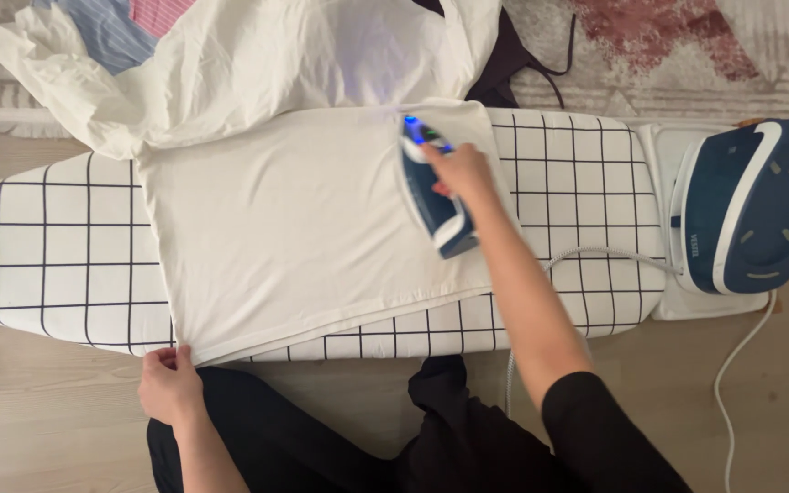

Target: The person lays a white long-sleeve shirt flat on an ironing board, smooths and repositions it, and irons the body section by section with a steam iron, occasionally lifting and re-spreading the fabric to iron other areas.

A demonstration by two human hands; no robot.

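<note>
- The ironing board (47,246), white with a dark grid, runs across the view over a pale wood floor (38,429).
- A white garment (294,228) lies flat over the board's middle, its upper part bunched beyond the far edge.
- A blue and white steam station (746,205) sits on the board's right end, its grey hose (595,254) curving toward the iron.
- The iron (433,187), blue and white with a lit tip, rests on the garment's right part.
- The right hand (463,173) is closed around the iron's handle.
- The left hand (169,383) pinches the garment's near left corner at the board's edge; the fingers seem curled on the hem, though the cloth hides the tips.
</note>
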